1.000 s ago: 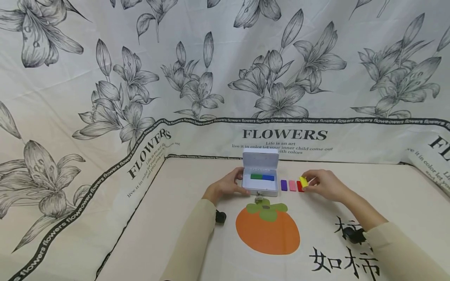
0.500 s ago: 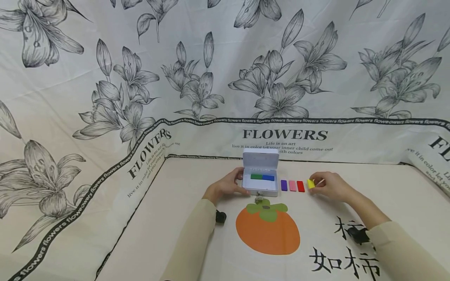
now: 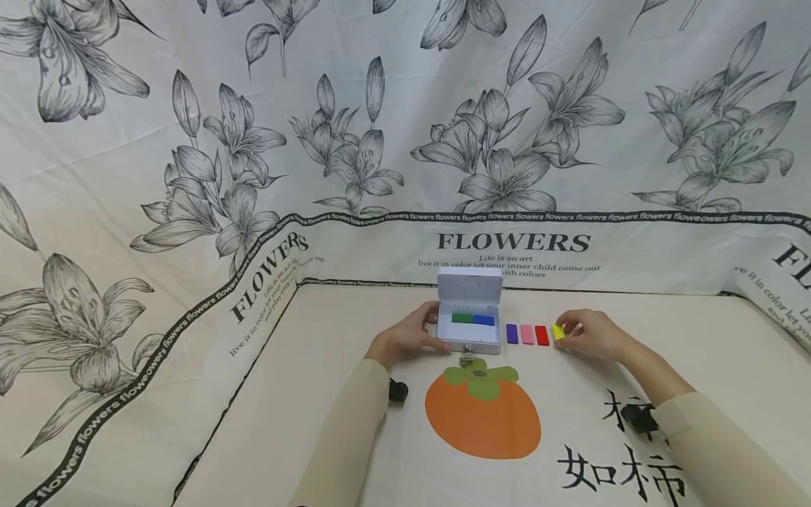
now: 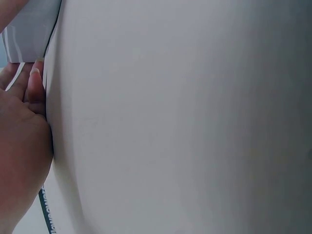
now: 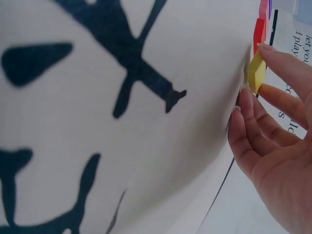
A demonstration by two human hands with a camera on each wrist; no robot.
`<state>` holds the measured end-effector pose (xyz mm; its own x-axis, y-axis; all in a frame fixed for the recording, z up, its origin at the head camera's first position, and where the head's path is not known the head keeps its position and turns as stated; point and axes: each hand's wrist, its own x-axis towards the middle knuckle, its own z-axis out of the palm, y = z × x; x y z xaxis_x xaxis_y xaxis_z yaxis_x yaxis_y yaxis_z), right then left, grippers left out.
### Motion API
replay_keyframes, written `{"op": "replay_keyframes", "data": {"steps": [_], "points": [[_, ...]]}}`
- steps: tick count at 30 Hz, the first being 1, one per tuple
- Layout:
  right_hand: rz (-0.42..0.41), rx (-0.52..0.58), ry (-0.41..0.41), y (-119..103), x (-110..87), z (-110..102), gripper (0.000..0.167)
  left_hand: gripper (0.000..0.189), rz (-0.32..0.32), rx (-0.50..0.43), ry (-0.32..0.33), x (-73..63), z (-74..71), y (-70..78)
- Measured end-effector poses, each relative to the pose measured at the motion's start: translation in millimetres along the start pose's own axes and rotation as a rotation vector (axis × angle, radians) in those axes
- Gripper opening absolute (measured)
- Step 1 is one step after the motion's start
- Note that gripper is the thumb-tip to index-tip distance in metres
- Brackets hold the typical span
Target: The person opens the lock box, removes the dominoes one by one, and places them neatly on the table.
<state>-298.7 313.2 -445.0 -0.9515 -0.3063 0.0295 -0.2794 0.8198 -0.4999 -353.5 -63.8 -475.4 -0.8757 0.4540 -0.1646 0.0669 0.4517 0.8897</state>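
A white hinged box [image 3: 470, 338] stands with its lid up on the pale cloth. Inside it, a green block [image 3: 462, 318] and a blue block [image 3: 483, 320] lie end to end. My left hand [image 3: 412, 331] grips the box's left side, thumb toward the front corner. To the box's right stretches a row of small flat blocks: purple [image 3: 512, 334], pink [image 3: 527, 334] and red [image 3: 541, 335]. Just beyond the red one, my right hand [image 3: 592, 336] pinches a yellow block [image 5: 257, 71] between thumb and fingers, close over the cloth.
An orange persimmon print [image 3: 483, 419] and black characters [image 3: 621, 472] mark the cloth in front. A metal clasp [image 3: 467, 355] hangs at the box's front. Behind rises a flower-printed curtain [image 3: 380, 253].
My right hand has carried the yellow block rightward from over the red block, then lowered it slightly beside the row. The left hand has stayed at the box.
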Motion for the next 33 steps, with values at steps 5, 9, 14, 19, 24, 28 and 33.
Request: {"op": "replay_keyframes", "data": {"steps": [5,9,14,19,24,28,33], "points": [[-0.014,-0.007,-0.005,0.7,1.1,0.0,0.037,0.102,0.001,0.001,0.003,-0.3,0.4,0.8],[-0.018,-0.01,-0.015,0.9,2.2,0.2,0.037,0.102,0.004,0.0,0.002,-0.6,0.3,0.9],[0.002,-0.017,-0.031,-0.2,2.8,0.4,0.037,0.102,0.01,0.005,-0.002,-0.8,0.1,0.3],[0.008,-0.019,-0.033,0.0,3.2,1.2,0.038,0.101,0.004,-0.005,-0.003,-0.9,0.1,0.5],[0.008,-0.016,-0.029,-0.5,2.8,1.7,0.038,0.102,0.0,0.002,-0.001,-0.9,0.4,0.6],[0.015,-0.016,-0.027,-1.8,2.4,1.5,0.038,0.102,0.006,0.004,-0.002,-0.5,0.3,0.2],[0.015,-0.012,-0.023,-3.1,1.2,1.4,0.038,0.102,0.009,0.001,-0.004,-0.9,0.6,0.2]]}}
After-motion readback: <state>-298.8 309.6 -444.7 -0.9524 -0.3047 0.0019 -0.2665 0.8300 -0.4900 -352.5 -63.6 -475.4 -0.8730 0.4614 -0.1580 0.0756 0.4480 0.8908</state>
